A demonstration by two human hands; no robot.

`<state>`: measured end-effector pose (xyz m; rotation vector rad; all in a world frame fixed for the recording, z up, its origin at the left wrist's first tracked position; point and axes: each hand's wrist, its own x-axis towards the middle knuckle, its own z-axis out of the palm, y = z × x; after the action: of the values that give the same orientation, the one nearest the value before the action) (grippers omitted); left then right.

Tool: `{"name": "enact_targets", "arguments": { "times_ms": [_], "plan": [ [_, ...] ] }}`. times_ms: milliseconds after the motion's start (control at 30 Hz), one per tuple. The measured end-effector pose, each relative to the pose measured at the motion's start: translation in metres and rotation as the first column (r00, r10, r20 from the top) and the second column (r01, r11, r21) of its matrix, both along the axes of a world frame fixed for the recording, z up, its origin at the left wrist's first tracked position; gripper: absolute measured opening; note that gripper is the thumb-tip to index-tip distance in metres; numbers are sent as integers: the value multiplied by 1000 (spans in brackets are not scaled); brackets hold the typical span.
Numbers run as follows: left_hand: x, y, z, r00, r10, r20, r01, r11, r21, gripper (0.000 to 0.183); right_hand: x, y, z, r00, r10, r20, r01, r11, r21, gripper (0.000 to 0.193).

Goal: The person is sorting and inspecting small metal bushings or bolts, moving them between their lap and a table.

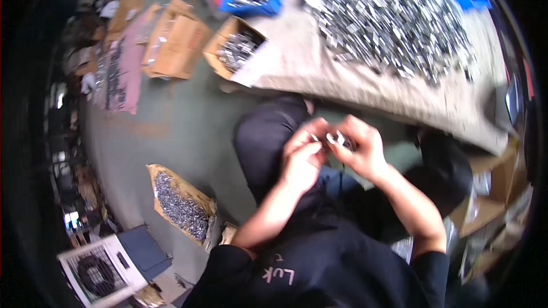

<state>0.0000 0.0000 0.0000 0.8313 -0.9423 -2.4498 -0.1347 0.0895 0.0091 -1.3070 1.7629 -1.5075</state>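
Over my lap, my left hand (302,159) and my right hand (364,145) meet with curled fingers, their tips almost touching. My right hand grips small shiny metal parts (341,139), some dark among its fingers. A bright glint shows at my left thumb and fingertips, which pinch a small metal piece; its exact shape is blurred. Beyond my hands, a big pile of similar small metal parts (394,23) lies on the cloth-covered table (365,88).
At the table's left corner stands an open cardboard box (214,51) of metal parts, with a blue bin (274,3) behind it. Another carton (208,208) of small parts sits on the floor at left, near a white fan unit (94,271). Cardboard boxes (491,211) stand at right.
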Motion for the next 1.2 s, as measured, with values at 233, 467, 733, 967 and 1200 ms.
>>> {"name": "enact_targets", "arguments": {
  "times_ms": [233, 467, 733, 967, 1200],
  "plan": [
    [-27, 17, -19, 965, 71, -254, 130, 712, 690, 44, 15, -3, 9, 916, 42, -399, -72, 996, -61, 26],
    [-35, 16, -39, 885, 69, -460, 297, 678, 673, 52, 16, -10, 11, 850, -58, -523, -28, 987, -155, 28],
    [-31, 14, -43, 874, -7, -485, 316, 766, 559, 43, 17, -9, 7, 804, -31, -593, -60, 989, -133, 28],
    [-27, 18, -66, 830, 24, -557, 362, 737, 570, 40, 23, -4, 6, 810, 13, -586, -68, 995, -72, 27],
    [-14, 20, -69, 949, -296, -110, 268, 939, -214, 30, 21, -4, 21, 919, -38, -393, -16, 991, -131, 21]
  ]
}}
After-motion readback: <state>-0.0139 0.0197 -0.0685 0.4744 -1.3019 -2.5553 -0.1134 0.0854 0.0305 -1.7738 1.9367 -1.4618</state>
